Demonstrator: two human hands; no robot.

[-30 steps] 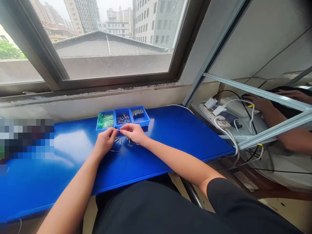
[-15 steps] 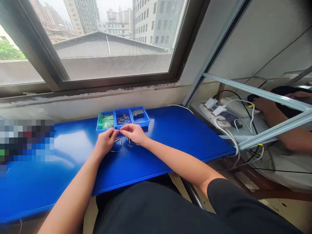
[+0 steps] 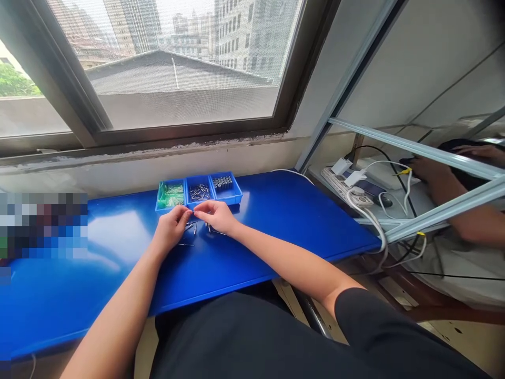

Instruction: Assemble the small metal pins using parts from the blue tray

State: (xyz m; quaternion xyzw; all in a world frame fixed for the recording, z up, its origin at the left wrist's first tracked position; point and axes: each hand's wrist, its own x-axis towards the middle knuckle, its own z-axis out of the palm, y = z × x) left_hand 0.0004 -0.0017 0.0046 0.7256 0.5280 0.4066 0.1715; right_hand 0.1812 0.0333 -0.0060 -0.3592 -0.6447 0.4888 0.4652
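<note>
Both hands meet over the glossy blue tabletop [image 3: 276,221], a little in from its far edge. The left hand [image 3: 170,229] and the right hand [image 3: 216,215] are each pinched closed, fingertips facing each other, on a small thin metal pin [image 3: 193,212] held between them; it is too small to tell more of its shape. Just beneath and between the hands, a scatter of loose thin metal pins [image 3: 195,229] lies on the tabletop, some partly hidden by the fingers.

Just beyond the hands, near the far edge, stands a row of three small blue plastic trays side by side. The left tray [image 3: 170,195] holds green bagged parts, the middle tray [image 3: 199,192] holds a jumble of small metal pins, and the right tray [image 3: 225,186] holds a neat cluster of short dark metal cylinders.

Off the right edge of the tabletop, behind slanted aluminium frame bars [image 3: 442,210], a white power strip [image 3: 343,181] with plugged white chargers and cables sits on a neighbouring surface. There another person's forearm [image 3: 465,216] rests, the hand near a dark object.
</note>
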